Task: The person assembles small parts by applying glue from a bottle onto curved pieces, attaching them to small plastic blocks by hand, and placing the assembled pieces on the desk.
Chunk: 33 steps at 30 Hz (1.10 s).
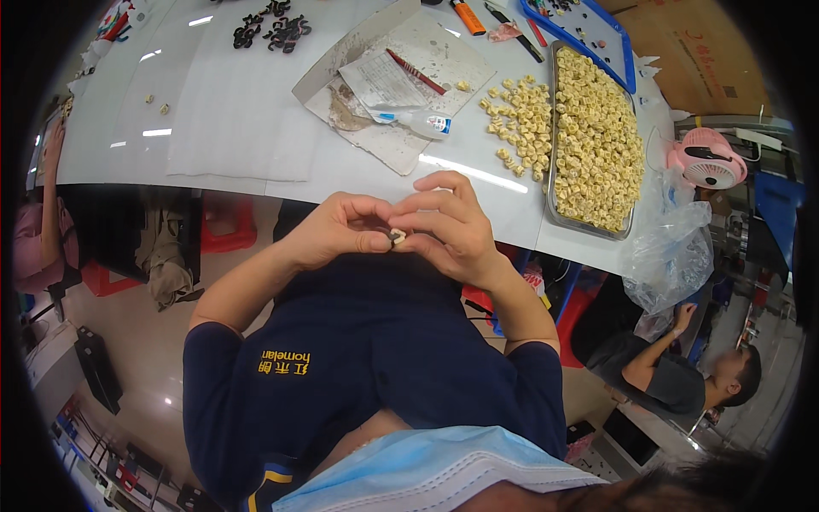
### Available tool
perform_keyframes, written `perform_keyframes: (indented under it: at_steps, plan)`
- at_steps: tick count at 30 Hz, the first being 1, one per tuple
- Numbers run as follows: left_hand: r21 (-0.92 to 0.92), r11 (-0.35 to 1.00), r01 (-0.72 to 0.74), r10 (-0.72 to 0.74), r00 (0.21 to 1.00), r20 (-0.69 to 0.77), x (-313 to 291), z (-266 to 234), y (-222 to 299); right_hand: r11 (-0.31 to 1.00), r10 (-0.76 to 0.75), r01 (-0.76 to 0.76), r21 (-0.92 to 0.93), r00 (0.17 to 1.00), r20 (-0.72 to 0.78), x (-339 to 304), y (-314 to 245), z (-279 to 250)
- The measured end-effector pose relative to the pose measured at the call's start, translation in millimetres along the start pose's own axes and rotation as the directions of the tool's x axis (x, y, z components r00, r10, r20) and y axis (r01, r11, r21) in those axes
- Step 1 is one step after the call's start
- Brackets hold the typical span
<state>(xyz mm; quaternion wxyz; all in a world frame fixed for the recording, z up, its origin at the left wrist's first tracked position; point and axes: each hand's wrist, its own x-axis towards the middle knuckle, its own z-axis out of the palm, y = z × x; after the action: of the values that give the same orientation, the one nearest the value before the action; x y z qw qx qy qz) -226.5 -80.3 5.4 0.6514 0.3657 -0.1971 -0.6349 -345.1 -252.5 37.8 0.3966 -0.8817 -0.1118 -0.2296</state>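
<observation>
Just past the table's near edge, in front of my body, both hands meet around a small cream-and-dark part [397,238]. My left hand [348,227] pinches its dark side between thumb and curled fingers. On the cream side, the thumb and a finger of my right hand [452,226] close on it, with the other fingers raised and bent. Fingertips hide much of the part, so its exact shape cannot be made out. Similar small cream pieces fill a clear tray [553,183] on the right, and a loose heap [522,124] lies beside it.
On the white table [247,162] lies a cardboard sheet [405,154] bearing paper, a red pen [416,72] and a clear plastic bottle [418,119]. Dark curled parts [286,32] sit at the back left. A blue tray [627,51], pink fan [708,159] and plastic bag [670,247] are right.
</observation>
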Motion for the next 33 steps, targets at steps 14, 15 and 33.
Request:
perform_keyframes:
  at_steps: [14, 15, 33]
  plan:
    - [0.173, 0.981, -0.085, 0.078, 0.996, 0.047, 5.2, 21.4, 3.0, 0.998, -0.006, 0.007, 0.066, 1.0, -0.019, -7.5, -3.9, -8.3]
    - [0.155, 0.984, -0.085, 0.085, 0.996, 0.006, 5.2, 23.5, 0.8, 0.998, -0.006, 0.007, 0.066, 1.0, -0.022, -10.4, -1.5, -6.2]
    - [-0.387, 0.922, 0.013, -0.043, 0.997, -0.068, 7.2, 23.4, -15.2, 0.992, 0.114, -0.101, 0.079, 0.976, -0.187, -13.9, -2.0, 13.1]
